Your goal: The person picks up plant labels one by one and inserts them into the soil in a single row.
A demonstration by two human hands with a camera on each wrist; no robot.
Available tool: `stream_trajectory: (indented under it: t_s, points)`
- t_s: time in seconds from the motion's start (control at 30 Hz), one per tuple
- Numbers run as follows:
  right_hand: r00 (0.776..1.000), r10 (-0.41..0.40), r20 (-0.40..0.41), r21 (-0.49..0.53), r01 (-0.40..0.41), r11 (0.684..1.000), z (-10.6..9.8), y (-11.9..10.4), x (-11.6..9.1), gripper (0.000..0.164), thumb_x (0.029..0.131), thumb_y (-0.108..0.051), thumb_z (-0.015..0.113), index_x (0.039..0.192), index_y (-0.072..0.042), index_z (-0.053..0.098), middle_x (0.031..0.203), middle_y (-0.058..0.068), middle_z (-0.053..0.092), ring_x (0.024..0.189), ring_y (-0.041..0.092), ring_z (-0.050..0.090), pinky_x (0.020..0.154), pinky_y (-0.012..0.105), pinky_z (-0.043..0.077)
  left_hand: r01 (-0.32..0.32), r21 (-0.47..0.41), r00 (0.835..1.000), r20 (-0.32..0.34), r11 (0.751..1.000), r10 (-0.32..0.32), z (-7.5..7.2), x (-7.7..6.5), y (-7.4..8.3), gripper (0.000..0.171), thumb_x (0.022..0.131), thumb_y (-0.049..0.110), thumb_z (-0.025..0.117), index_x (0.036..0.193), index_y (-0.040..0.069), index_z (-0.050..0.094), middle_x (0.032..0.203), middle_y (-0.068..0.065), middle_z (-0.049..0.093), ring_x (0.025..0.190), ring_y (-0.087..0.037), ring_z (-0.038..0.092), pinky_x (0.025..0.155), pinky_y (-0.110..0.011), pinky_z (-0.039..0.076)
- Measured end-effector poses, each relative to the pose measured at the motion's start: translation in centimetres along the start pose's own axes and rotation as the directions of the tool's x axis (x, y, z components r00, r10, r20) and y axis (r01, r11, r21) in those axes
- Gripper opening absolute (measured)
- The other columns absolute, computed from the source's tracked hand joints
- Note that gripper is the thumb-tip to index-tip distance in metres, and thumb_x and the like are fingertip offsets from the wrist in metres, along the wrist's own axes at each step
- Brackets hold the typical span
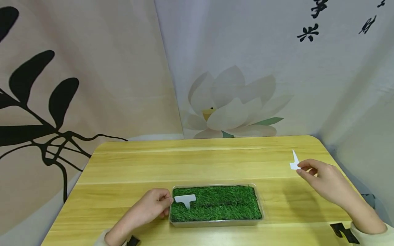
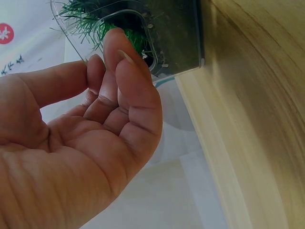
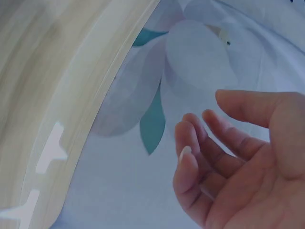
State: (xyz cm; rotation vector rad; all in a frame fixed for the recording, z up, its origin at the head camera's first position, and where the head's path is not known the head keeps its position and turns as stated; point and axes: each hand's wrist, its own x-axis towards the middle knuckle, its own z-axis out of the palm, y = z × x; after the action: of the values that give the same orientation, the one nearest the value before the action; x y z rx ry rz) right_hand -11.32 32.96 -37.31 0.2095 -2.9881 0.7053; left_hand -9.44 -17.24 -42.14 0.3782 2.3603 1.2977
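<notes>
A clear plastic tray [image 1: 215, 223] filled with artificial grass [image 1: 227, 201] lies on the table. My left hand [image 1: 155, 205] is at its left end, thumb and forefinger together at the rim, the other fingers [image 2: 138, 86] curled beside the end wall. A white T-shaped plant label [image 1: 185, 199] stands in the grass near those fingertips. To the right, my right hand [image 1: 321, 177] hovers beside another white T-shaped label [image 1: 294, 164]. In the right wrist view, thumb and fingers [image 3: 186, 171] are apart with nothing between them, and two such labels [image 3: 53, 148] lie on the table.
The pale wooden table [image 1: 191, 160] ends at a back edge against a printed cloth [image 1: 147, 85] with a lotus and dark leaves. Black pieces [image 1: 344, 233] show near both sleeves. Bare wood lies between the tray and the right hand.
</notes>
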Motion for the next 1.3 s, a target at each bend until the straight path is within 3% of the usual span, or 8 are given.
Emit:
stream_trajectory:
  t_s: [0.13,0.3,0.53,0.7,1.03,1.2,1.3]
  points:
    - [0.999,-0.021,-0.037,0.000,0.021,1.000,-0.7,1.7,0.4,0.035,0.095,-0.036,0.056,0.112,-0.006,0.062,0.097,0.011,0.065,0.084,0.027,0.056,0.057,0.037,0.044,0.003,0.002,1.000,-0.002,1.000,-0.003,0.0,0.0,0.0,0.024,0.096,0.019,0.053,0.077,0.007,0.059,0.063,-0.007,0.060,0.057,-0.023,0.057,0.048,-0.027,0.042]
    - [0.998,-0.048,-0.041,0.033,0.050,0.998,-1.0,4.1,0.9,0.040,0.094,-0.029,0.057,0.119,0.002,0.056,0.112,0.024,0.058,0.096,0.039,0.052,0.062,0.048,0.047,-0.001,0.005,1.000,-0.005,1.000,0.001,0.1,0.0,0.0,0.023,0.096,0.019,0.053,0.077,0.007,0.059,0.064,-0.008,0.061,0.057,-0.024,0.057,0.049,-0.028,0.044]
    - [0.997,-0.069,-0.025,0.040,0.070,0.997,-1.1,7.1,2.0,0.046,0.095,-0.023,0.056,0.127,0.009,0.046,0.123,0.036,0.043,0.107,0.052,0.038,0.072,0.066,0.038,-0.003,0.002,1.000,-0.005,1.000,0.004,0.1,-0.1,0.0,0.024,0.096,0.018,0.052,0.076,0.006,0.059,0.064,-0.008,0.061,0.057,-0.025,0.057,0.048,-0.027,0.043]
    - [0.995,-0.095,-0.029,0.035,0.096,0.995,-1.2,9.1,2.6,0.046,0.096,-0.012,0.052,0.130,0.016,0.038,0.124,0.041,0.039,0.107,0.056,0.035,0.075,0.069,0.035,-0.003,-0.001,1.000,0.001,1.000,0.003,0.1,-0.1,0.0,0.024,0.096,0.018,0.052,0.077,0.006,0.058,0.064,-0.008,0.060,0.058,-0.025,0.057,0.049,-0.027,0.044]
    - [0.990,-0.003,0.142,0.034,-0.002,0.999,-0.3,13.1,3.6,0.071,0.094,-0.029,0.058,0.134,0.020,0.028,0.130,0.046,0.031,0.112,0.061,0.030,0.082,0.072,0.032,0.012,-0.013,1.000,0.001,1.000,-0.012,0.1,-0.2,0.1,0.023,0.097,0.019,0.052,0.078,0.007,0.058,0.064,-0.007,0.060,0.058,-0.022,0.056,0.049,-0.027,0.045]
    - [0.974,0.020,0.224,0.009,-0.022,1.000,0.4,14.9,3.9,0.073,0.092,-0.028,0.060,0.132,0.024,0.027,0.127,0.050,0.031,0.110,0.062,0.030,0.081,0.071,0.035,0.011,-0.004,1.000,0.010,1.000,-0.011,0.0,-0.3,0.3,0.025,0.098,0.020,0.051,0.078,0.006,0.057,0.063,-0.007,0.059,0.057,-0.022,0.055,0.048,-0.026,0.042]
    - [0.969,0.016,0.247,-0.020,-0.012,1.000,0.8,15.8,4.1,0.070,0.090,-0.024,0.064,0.129,0.025,0.032,0.123,0.051,0.035,0.109,0.058,0.037,0.078,0.064,0.041,0.009,0.003,1.000,0.009,1.000,-0.009,0.0,-0.3,0.4,0.025,0.098,0.019,0.051,0.077,0.005,0.057,0.063,-0.007,0.059,0.057,-0.021,0.055,0.048,-0.026,0.042]
